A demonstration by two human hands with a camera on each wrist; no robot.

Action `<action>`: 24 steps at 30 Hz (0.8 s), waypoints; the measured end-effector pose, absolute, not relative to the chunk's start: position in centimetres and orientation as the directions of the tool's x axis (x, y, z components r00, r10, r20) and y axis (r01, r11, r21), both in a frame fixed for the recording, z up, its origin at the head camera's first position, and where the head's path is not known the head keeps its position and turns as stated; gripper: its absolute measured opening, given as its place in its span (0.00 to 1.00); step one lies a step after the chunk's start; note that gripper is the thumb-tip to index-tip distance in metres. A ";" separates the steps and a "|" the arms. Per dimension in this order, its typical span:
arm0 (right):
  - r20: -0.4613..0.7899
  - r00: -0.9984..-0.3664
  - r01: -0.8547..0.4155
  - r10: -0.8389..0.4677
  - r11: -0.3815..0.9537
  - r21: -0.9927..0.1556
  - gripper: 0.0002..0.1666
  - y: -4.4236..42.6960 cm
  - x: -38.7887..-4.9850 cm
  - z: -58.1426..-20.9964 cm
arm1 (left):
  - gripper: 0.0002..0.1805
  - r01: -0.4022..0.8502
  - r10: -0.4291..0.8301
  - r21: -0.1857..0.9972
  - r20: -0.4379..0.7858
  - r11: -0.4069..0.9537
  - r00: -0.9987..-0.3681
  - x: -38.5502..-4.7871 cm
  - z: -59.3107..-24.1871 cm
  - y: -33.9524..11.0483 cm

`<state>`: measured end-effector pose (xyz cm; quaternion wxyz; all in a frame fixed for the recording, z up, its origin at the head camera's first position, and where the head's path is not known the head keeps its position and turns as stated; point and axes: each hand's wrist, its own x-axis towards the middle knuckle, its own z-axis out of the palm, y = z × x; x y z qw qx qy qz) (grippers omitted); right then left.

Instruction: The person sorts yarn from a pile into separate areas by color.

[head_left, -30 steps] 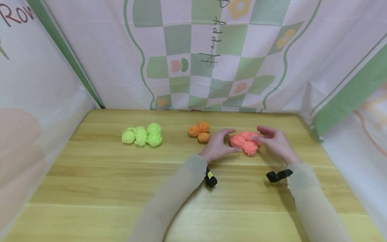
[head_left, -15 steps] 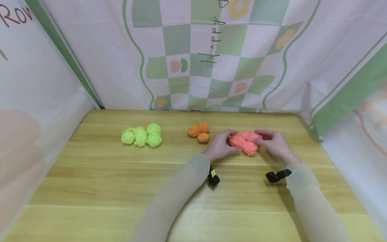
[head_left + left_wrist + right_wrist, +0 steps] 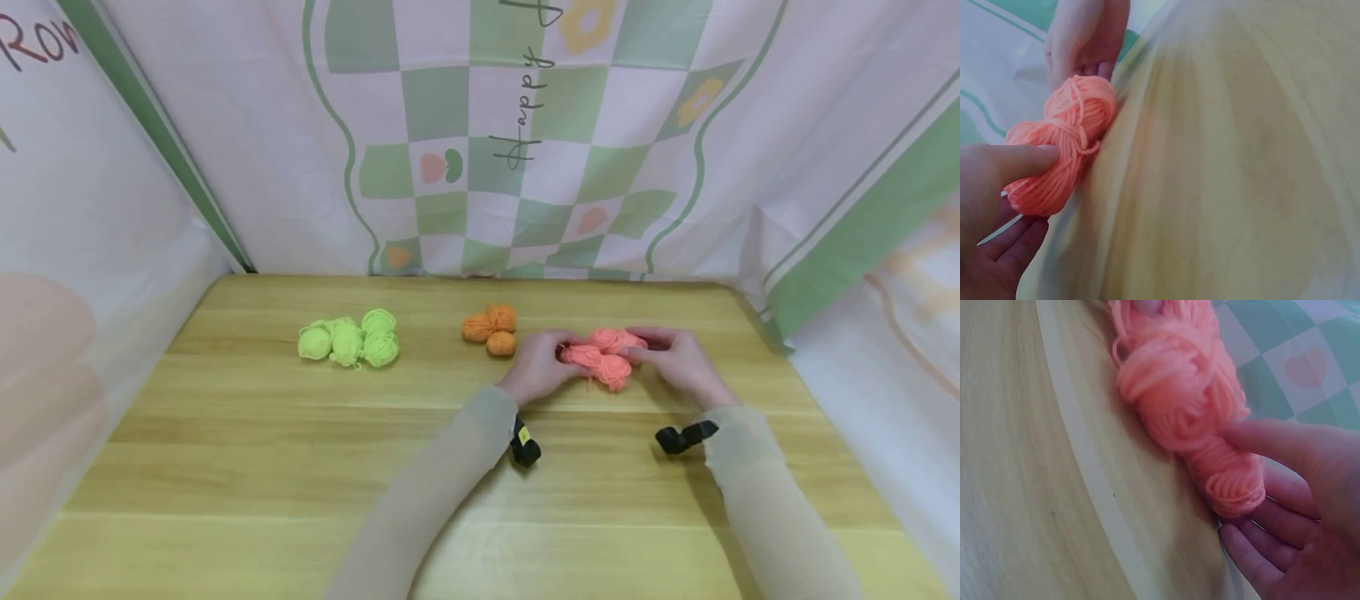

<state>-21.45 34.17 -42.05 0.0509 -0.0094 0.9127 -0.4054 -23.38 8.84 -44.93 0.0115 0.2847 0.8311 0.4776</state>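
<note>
Coral-pink yarn balls (image 3: 613,372) lie bunched together on the wooden table, right of centre in the head view. My left hand (image 3: 538,367) grips the left end of the bunch; its thumb lies on top of a pink yarn ball (image 3: 1054,178) in the left wrist view, with the fingers beneath. On the other side my right hand (image 3: 684,362) holds the right end. In the right wrist view, its thumb touches the pink yarn (image 3: 1229,478) and its fingers curve round the far side. Part of the yarn is hidden behind the hands.
Orange yarn balls (image 3: 501,343) sit just left of my left hand. Farther left is a row of lime-green yarn balls (image 3: 347,342). A patterned curtain (image 3: 435,233) hangs behind the wooden table (image 3: 262,467), and white cloth stands on both sides.
Both hands have closed in on the pink yarn. The left part of the bunch is drawn together and has shifted slightly. The orange and green yarn stay put.
</note>
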 end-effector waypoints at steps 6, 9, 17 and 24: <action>-0.081 -0.994 0.016 -0.069 0.659 -0.752 0.38 34.2 -21.3 -42.1 | 0.20 0.433 0.475 0.830 0.240 0.351 -0.847 -22.9 -43.8 8.1; -0.078 -0.994 0.007 -0.077 0.661 -0.750 0.36 34.3 -21.2 -42.1 | 0.19 0.442 0.476 0.828 0.252 0.346 -0.843 -22.8 -43.3 7.8; -0.088 -0.994 0.025 -0.062 0.661 -0.750 0.37 34.1 -21.2 -42.2 | 0.19 0.451 0.469 0.855 0.298 0.256 -0.832 -22.5 -42.4 6.2; -0.096 -0.994 0.042 -0.044 0.669 -0.742 0.43 34.0 -21.3 -42.1 | 0.19 0.451 0.425 0.860 0.324 0.240 -0.845 -22.1 -41.7 3.8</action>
